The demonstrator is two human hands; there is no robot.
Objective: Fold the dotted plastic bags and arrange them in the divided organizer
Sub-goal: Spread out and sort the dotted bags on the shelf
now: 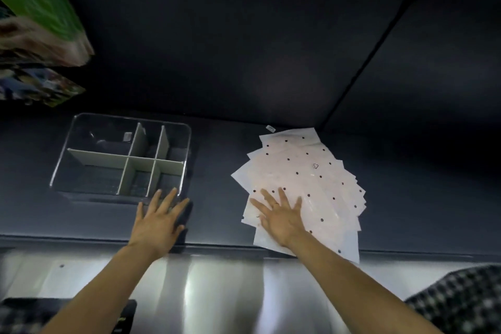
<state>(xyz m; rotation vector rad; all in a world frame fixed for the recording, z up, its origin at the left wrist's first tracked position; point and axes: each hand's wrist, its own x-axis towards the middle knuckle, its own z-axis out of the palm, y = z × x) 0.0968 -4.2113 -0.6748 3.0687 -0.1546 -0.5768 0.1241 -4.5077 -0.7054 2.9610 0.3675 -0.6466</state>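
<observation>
A fanned stack of several white plastic bags with black dots (311,171) lies flat on the dark table at centre right. My right hand (280,215) rests flat on the stack's near left part, fingers straight and spread. A clear divided organizer (81,127) with grey partitions stands at left; its compartments hold nothing that I can see. My left hand (158,218) lies flat on the table just in front of the organizer's near right corner, fingers straight, fingertips at its edge.
The dark table (217,171) meets a dark wall behind. A shiny metal ledge (222,287) runs along the near edge. Green and printed packages (40,13) hang at the upper left. A dark flat object (127,312) lies at bottom left.
</observation>
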